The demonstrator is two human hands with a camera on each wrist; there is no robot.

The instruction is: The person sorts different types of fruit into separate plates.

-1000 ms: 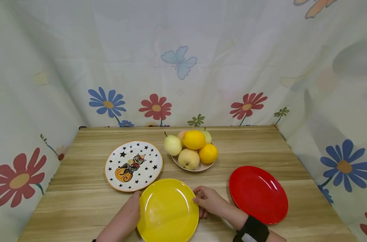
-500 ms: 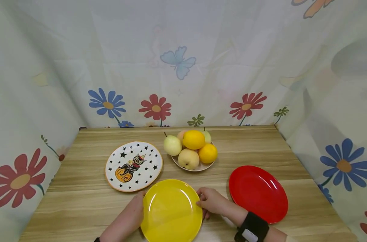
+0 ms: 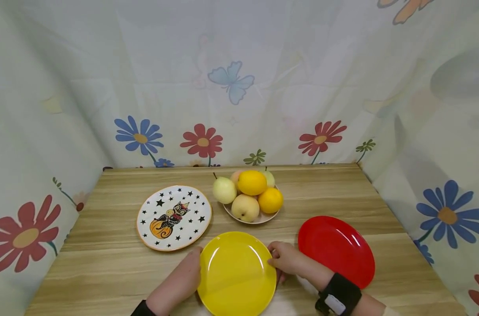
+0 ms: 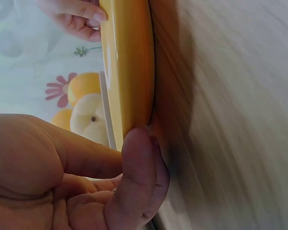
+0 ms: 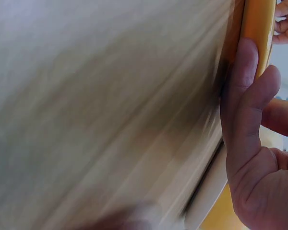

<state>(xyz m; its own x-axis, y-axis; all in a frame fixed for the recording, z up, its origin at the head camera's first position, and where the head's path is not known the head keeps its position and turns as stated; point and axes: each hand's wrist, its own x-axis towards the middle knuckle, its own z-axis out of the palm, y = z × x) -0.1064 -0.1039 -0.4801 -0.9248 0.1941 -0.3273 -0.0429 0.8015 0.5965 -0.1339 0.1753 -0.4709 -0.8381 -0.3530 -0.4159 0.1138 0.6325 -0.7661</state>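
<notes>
A round yellow plate (image 3: 237,278) is near the front of the wooden table, with a hand at each side. My left hand (image 3: 189,274) grips its left rim; in the left wrist view the fingers (image 4: 139,163) curl round the edge. On the opposite side, my right hand (image 3: 288,259) pinches the rim, its thumb near the top face and other fingers lower down. The right wrist view shows fingers (image 5: 249,105) along the plate's edge (image 5: 260,28), close over the tabletop. Whether the plate's underside touches the table cannot be made out.
A white plate (image 3: 192,219) with stars and a cat picture lies back left. Behind the yellow plate stands a bowl (image 3: 259,219) piled with pears (image 3: 225,190) and orange-yellow fruit (image 3: 271,200). To the right lies a red plate (image 3: 336,250), partly behind the right forearm.
The yellow plate has shifted to the right, both hands moving along with it and keeping their hold. The white plate, fruit bowl and red plate stay where they were.
</notes>
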